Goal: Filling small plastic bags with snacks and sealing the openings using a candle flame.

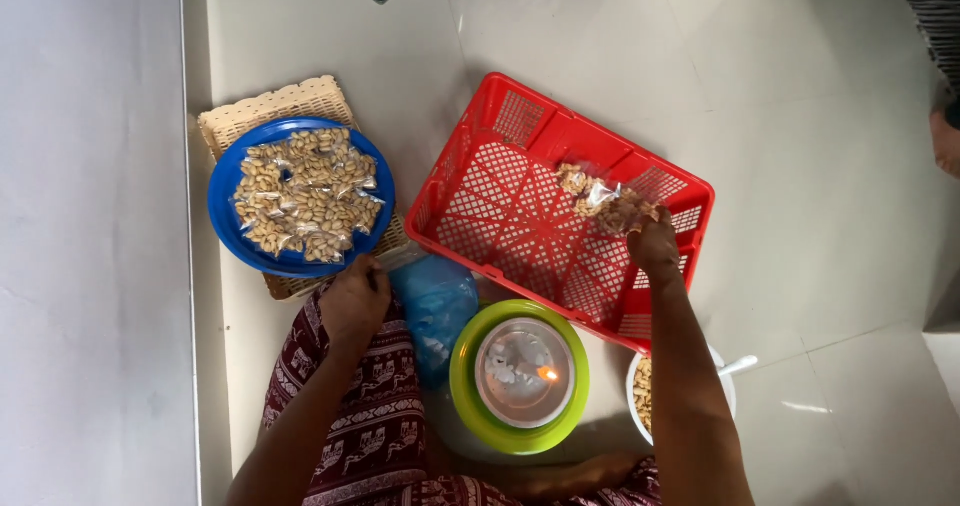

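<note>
Here, your right hand had its fingers curled shut around a clear packet of nuts, holding it low over the far half of the red plastic basket. The wrist was bent down and your forearm reached in across the basket's near rim, passing over a white bowl of nuts with a white spoon in it.

Your left hand lay knuckles up with its fingers bunched together at the near edge of the blue plate, which was heaped with more sealed nut packets and sat on a woven tray. Whether those fingers pinched anything, I cannot tell. A blue plastic bag sat just beside that hand, on your patterned lap.

Between your arms stood a green bowl carrying a small flame on a metal lid. The basket's mesh floor lay mostly bare around the packet, and pale tiled floor stretched open beyond the far rim.
</note>
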